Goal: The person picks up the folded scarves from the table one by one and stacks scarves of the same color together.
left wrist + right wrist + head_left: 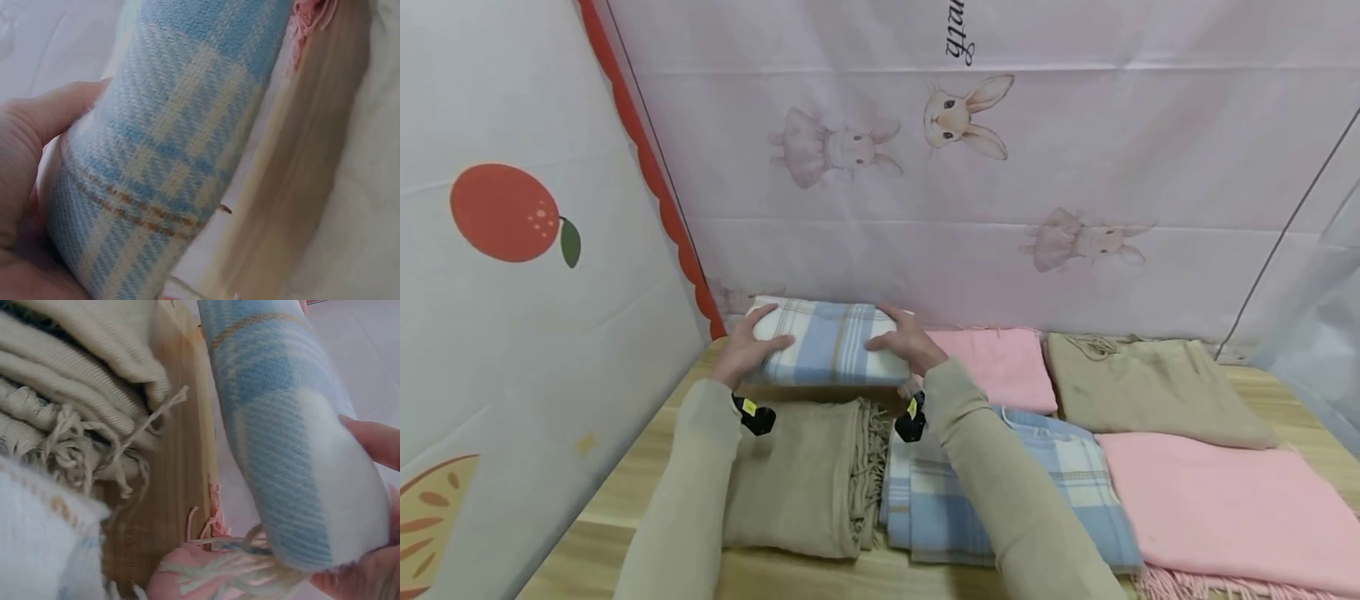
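Observation:
Both hands hold a folded blue and white plaid scarf [827, 342] by its two ends, over the back left of the table. My left hand [748, 346] grips the left end, with its thumb on the cloth. At the other end, my right hand [910, 340] grips the scarf, thumb also on top. In the right wrist view, pale fringe [244, 565] hangs from the scarf's end. The left wrist view shows the thick folded edge of the plaid cloth [162, 144] against the left thumb. Undersides of both hands are partly hidden.
A folded beige scarf [797, 479] lies in front of the held one. Right of it are another plaid scarf [1060, 475], a pink scarf [1225, 508], a pink scarf at the back [1000, 367] and a beige one [1150, 387]. Printed cloth walls [880, 250] border the wooden table [617, 517].

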Tool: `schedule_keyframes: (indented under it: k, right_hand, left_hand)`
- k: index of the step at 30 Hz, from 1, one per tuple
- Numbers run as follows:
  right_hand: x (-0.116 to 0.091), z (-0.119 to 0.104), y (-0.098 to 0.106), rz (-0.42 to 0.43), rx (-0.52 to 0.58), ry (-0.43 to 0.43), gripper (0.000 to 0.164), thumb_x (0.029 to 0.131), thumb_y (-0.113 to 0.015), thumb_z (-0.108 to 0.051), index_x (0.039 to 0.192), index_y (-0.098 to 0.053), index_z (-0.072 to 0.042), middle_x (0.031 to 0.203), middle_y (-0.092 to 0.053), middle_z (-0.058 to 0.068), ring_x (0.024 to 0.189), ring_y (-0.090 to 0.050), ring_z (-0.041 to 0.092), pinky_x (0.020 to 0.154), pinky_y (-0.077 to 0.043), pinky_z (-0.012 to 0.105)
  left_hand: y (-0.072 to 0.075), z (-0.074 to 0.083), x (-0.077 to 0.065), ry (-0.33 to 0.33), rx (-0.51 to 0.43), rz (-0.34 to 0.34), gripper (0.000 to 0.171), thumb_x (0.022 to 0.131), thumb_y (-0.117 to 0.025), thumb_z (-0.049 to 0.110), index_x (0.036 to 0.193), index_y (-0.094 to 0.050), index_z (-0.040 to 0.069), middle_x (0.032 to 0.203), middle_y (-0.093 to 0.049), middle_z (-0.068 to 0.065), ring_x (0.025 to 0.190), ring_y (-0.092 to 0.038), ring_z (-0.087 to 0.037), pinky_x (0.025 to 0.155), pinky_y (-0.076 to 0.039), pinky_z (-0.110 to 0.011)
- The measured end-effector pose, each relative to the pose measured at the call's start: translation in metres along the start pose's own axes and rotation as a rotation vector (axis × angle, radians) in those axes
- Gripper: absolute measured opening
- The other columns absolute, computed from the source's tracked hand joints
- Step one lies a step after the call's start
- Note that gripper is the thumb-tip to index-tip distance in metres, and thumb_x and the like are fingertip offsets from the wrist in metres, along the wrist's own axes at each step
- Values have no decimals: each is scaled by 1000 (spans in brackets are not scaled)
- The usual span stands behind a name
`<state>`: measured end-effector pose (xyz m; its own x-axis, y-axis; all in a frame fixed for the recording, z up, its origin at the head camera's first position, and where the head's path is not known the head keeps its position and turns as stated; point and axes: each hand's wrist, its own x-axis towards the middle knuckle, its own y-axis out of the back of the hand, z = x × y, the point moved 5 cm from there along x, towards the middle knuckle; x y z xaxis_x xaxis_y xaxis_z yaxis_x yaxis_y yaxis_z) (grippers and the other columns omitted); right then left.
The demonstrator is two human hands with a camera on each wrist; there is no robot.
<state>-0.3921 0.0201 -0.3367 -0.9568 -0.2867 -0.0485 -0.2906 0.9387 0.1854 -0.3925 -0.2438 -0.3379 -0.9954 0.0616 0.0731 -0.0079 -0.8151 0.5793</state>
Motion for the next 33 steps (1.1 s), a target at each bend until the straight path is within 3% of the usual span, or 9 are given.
schedule_keyframes:
  k: [5,8,12,15,21,27,33]
  right_hand:
    - [-8,-7,4,-5,28,-15,80,93,-67,-1,162,-30,-17,159,-31,19,134,-45,39,100,-45,52]
    - [-11,-11,7,-4,33,-19,79,93,-67,-3,161,-30,-19,154,-35,20,126,-50,38,94,-48,50]
    - [-13,-16,12,-5,34,-6,79,92,-68,-2,161,-32,-17,150,-39,20,120,-54,36,91,-50,46]
    - [-15,-18,17,-6,25,14,79,92,-68,-1,161,-31,-13,155,-36,19,126,-51,37,94,-50,47]
    - [-20,-19,26,-14,10,61,78,93,-67,-1,161,-30,-9,155,-35,20,128,-49,39,96,-48,51]
    - [-29,-16,34,-22,-16,52,77,94,-66,-3,161,-29,-12,162,-24,17,137,-40,38,103,-43,52]
    - [-30,-14,43,6,-37,44,77,93,-67,-2,161,-31,-11,155,-33,20,127,-47,38,98,-47,51]
  left_hand:
    - [3,11,-3,-3,-27,-4,78,98,-68,27,162,-26,12,167,-13,-19,151,-15,-41,114,-24,-63]
    - [4,18,-5,-20,-50,-8,77,99,-67,25,162,-26,12,167,-13,-19,151,-14,-40,115,-24,-63]
    - [5,28,-8,-45,-63,-14,75,99,-67,23,161,-27,10,167,-14,-18,151,-13,-39,115,-24,-61]
    - [4,34,-8,-55,-57,-19,75,99,-67,24,161,-27,10,167,-15,-17,152,-13,-39,115,-24,-61]
    - [-3,39,-11,-31,-67,-10,75,99,-67,25,162,-27,12,168,-12,-16,151,-13,-39,114,-25,-62]
    - [-14,41,-14,-3,-76,-15,76,99,-67,26,162,-26,15,168,-10,-15,151,-14,-39,113,-26,-63]
    - [-22,47,-16,23,-88,-10,75,99,-68,28,162,-28,19,168,-10,-14,150,-17,-39,114,-27,-62]
